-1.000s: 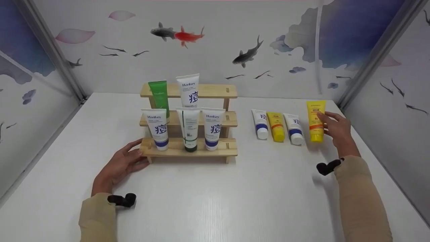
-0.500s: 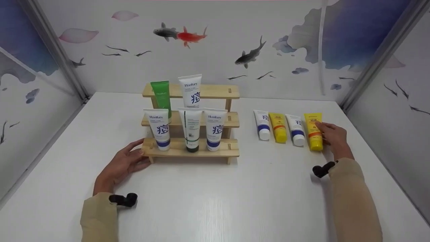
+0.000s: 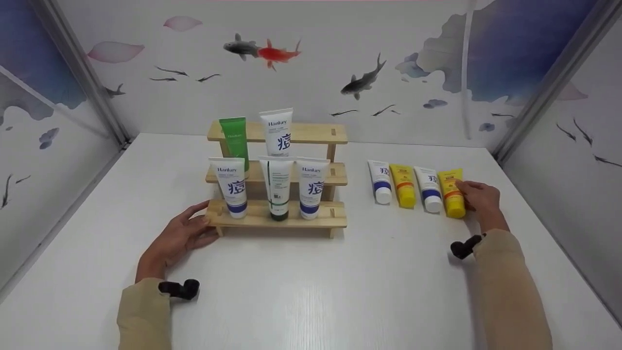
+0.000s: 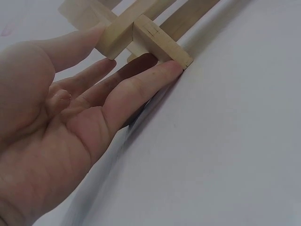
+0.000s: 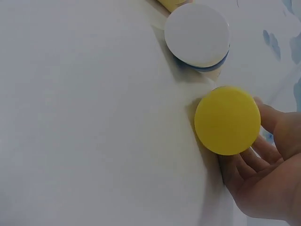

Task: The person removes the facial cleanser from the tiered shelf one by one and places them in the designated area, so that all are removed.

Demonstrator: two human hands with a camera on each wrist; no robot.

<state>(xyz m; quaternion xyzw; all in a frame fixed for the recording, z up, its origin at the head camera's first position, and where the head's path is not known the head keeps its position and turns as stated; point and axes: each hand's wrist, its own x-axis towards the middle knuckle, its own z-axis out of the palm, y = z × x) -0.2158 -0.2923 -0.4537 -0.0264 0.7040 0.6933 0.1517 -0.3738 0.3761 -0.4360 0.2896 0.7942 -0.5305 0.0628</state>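
In the head view, my right hand (image 3: 481,199) holds the rightmost yellow tube (image 3: 452,194) by its right side, thumb on top. The tube lies at the end of a row on the white table. Its round yellow cap (image 5: 227,120) faces the right wrist camera, and the fingers curl beside and behind it. My left hand (image 3: 182,236) grips the lower left end of a three-tier wooden rack (image 3: 262,222). In the left wrist view, the thumb touches the shelf end (image 4: 115,40) and a finger rests against the leg (image 4: 164,40). Other fingertips are partly hidden behind the wood.
Left of the held tube lie a white tube (image 3: 428,189), another yellow tube (image 3: 403,185) and a second white tube (image 3: 380,182). Standing on the rack are a green tube (image 3: 235,138) and several white tubes (image 3: 278,189). Printed wall panels (image 3: 311,73) enclose the table.
My right hand has lowered the yellow tube toward me and leftward, from slightly apart to beside the neighbouring white tube. My left hand stays at the rack; the head view has shifted slightly.
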